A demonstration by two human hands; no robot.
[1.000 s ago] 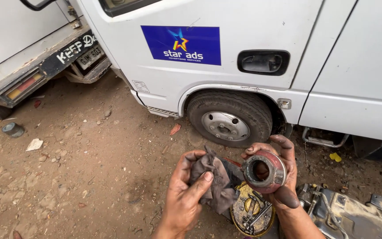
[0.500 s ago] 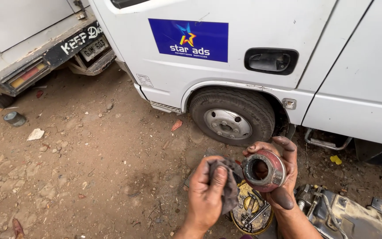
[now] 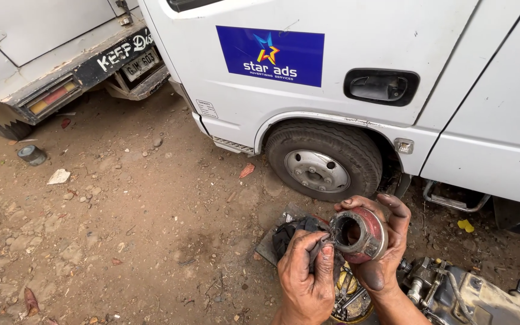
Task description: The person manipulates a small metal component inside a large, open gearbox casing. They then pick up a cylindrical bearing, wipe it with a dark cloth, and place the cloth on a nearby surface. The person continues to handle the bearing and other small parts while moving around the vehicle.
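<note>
In the right hand: right hand (image 3: 383, 253) cups a round metal ring part (image 3: 359, 233).
Left hand: left hand (image 3: 308, 274) presses a dark rag (image 3: 290, 232) against its rim.
Below the hands: a bowl of tools (image 3: 347, 295), mostly hidden.
Beyond the hands: truck wheel (image 3: 322, 159).

The left hand (image 3: 306, 278) is covering most of the dark rag (image 3: 290, 233); the right hand's (image 3: 380, 253) palm is hiding behind the round metal bearing part (image 3: 359, 233); the bowl of tools (image 3: 349, 298) is lying half concealed under both wrists; the frame's lower edge is cutting off the grey gearbox casing (image 3: 476, 298).
</note>
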